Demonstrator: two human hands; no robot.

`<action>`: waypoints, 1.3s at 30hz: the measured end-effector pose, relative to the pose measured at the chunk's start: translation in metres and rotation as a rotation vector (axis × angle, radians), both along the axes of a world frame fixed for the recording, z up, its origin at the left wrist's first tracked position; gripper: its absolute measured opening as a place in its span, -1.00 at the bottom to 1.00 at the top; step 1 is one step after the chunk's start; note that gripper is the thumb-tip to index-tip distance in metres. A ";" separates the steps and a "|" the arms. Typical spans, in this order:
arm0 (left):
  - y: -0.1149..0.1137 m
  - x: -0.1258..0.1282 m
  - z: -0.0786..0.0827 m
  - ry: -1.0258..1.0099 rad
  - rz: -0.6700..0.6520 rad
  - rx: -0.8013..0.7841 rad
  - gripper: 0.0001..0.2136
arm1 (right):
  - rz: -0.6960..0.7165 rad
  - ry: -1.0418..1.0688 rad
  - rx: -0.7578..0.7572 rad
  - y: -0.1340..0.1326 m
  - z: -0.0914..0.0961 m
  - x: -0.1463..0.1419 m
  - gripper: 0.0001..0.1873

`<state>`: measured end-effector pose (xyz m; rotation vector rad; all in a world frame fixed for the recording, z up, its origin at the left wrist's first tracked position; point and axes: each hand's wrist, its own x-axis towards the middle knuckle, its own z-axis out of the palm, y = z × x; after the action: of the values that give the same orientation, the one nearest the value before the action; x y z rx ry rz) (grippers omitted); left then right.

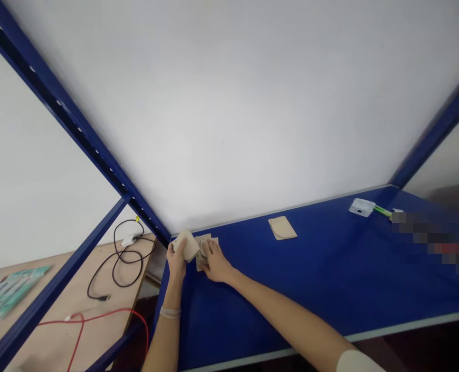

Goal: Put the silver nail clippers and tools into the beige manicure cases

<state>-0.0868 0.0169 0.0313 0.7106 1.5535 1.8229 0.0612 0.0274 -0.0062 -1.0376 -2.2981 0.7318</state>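
Observation:
My left hand point(177, 261) is closed round a small stack of beige cards point(190, 246) with rounded corners, lifted at the far left corner of the blue table. Right beside it, my right hand point(217, 262) reaches over a loose pile of similar beige cards point(199, 264). Its thumb and fingers are bent round some of them, and its palm hides part of the pile. Farther right on the tabletop lies another flat beige piece point(282, 228), apart from both hands. Whether these pieces are single cards or thin booklets is too small to tell.
The blue table point(310, 279) stands against a white wall, with blue metal posts point(97, 150) at its sides. A clear plastic case point(362, 207) and a green tool point(382, 211) lie at the right. A wooden table point(109, 320) at left bears a black cable point(115, 258) and a red cable point(109, 312).

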 end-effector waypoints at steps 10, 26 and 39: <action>-0.005 0.074 -0.017 -0.290 -0.448 -0.054 -0.62 | -0.101 0.474 -0.202 0.032 0.008 0.118 -0.40; -0.021 0.120 -0.034 -0.216 -0.842 -0.250 -0.64 | -0.001 0.223 -0.008 -0.009 -0.001 0.141 -0.38; -0.021 0.123 -0.030 -0.168 -0.878 -0.276 -0.55 | -0.065 0.450 -0.189 -0.006 0.008 0.143 -0.62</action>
<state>0.0365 -0.0038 0.0008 0.8888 1.0841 0.9677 0.2046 0.0219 0.0022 -0.9117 -1.8301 1.0520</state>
